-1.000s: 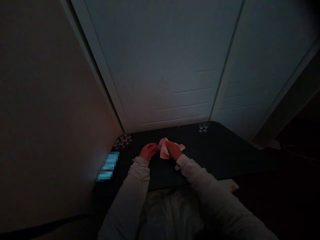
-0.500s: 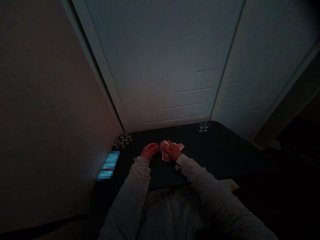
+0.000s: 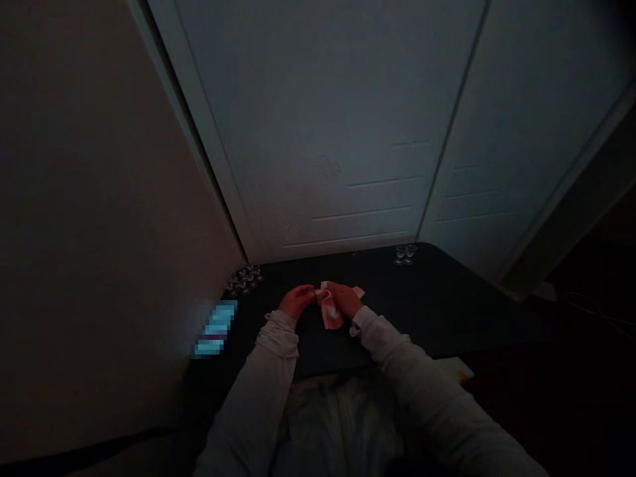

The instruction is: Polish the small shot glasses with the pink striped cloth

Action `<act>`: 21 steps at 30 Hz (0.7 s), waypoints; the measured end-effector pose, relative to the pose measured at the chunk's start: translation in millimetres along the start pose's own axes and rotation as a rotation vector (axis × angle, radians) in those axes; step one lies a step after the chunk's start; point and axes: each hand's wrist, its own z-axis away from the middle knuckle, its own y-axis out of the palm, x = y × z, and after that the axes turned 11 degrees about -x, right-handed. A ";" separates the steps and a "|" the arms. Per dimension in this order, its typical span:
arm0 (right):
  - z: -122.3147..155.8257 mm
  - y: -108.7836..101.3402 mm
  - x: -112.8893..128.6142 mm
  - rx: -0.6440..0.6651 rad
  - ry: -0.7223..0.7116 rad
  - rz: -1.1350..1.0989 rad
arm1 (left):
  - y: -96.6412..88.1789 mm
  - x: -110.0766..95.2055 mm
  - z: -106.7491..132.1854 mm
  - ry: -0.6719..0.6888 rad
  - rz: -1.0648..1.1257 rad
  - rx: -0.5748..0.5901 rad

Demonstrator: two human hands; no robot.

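The room is dark, so lots of bits are hard to see. A big pale door [image 3: 308, 119] stands at twelve o'clock, and its top is cut off. The black table [image 3: 422, 311] sits below it, with its right end fading into the dark. The right sleeve [image 3: 432, 384] covers part of a white thing [image 3: 453, 366] at four o'clock from the cloth. A blue patch [image 3: 215, 329], all blurry squares, is at nine o'clock.

The right hand [image 3: 346, 299] is closed on the pink cloth [image 3: 332, 315] and hides its middle. Most of the cloth hangs at eight o'clock from that hand, and one corner pokes out at two o'clock. The left hand [image 3: 297, 302] has bent fingers, with the cloth just beside their tips at three o'clock. I can't tell what they pinch.

Little glasses [image 3: 243, 278] crowd near ten o'clock, too bunched to count. Two small glasses [image 3: 409, 253] stand at two o'clock.
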 end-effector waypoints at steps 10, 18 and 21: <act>10.4 3.6 4.2 0.098 -0.124 0.282 | 1.5 -1.3 0.9 0.031 0.001 0.003; 7.2 3.7 6.6 0.037 -0.100 0.465 | -0.7 3.5 -5.5 0.118 -0.042 -0.044; 5.8 4.7 7.7 -0.042 -0.070 0.505 | 1.1 2.1 -5.7 0.210 -0.105 -0.094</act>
